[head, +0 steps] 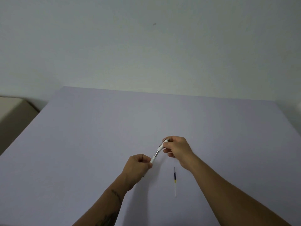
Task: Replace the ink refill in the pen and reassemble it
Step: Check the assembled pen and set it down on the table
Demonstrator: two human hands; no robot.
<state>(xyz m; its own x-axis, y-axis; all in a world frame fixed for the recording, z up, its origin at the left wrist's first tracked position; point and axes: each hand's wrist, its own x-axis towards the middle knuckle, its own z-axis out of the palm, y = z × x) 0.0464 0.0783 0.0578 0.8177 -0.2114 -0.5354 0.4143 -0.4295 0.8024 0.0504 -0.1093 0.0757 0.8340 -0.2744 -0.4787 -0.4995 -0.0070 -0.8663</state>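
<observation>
A white pen (pixel 157 152) is held slanted above the table between both hands. My left hand (pixel 138 167) is closed around its lower barrel half (pixel 153 159). My right hand (pixel 177 149) pinches the upper half with the clip (pixel 163 145). A short silvery section shows in the gap between the two halves. A dark tip pokes out below my left hand (pixel 143 176). A loose ink refill (pixel 175 181) lies on the table just right of my left hand, with a dark blue front part, a yellow band and a clear white tail.
The table (pixel 97 136) is covered in pale lilac and meets a plain white wall at the back. A beige piece of furniture (pixel 13 111) stands off the table's left edge.
</observation>
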